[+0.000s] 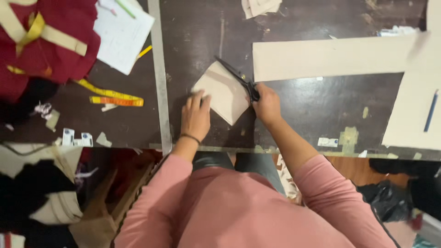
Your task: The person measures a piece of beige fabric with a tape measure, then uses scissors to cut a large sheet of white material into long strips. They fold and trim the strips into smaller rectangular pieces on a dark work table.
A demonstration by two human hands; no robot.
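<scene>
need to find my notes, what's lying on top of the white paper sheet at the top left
A green pencil lies on the white paper sheet. A yellow pencil pokes out from under it; the rest is hidden.

A small beige piece of stiff fabric (225, 94), roughly diamond-shaped, lies flat on the dark scuffed wooden desk (317, 105) near its front edge. A pair of black-handled scissors (239, 77) runs along its upper right edge (blades pointing up and to the left), the handles low at the piece's right corner.
</scene>
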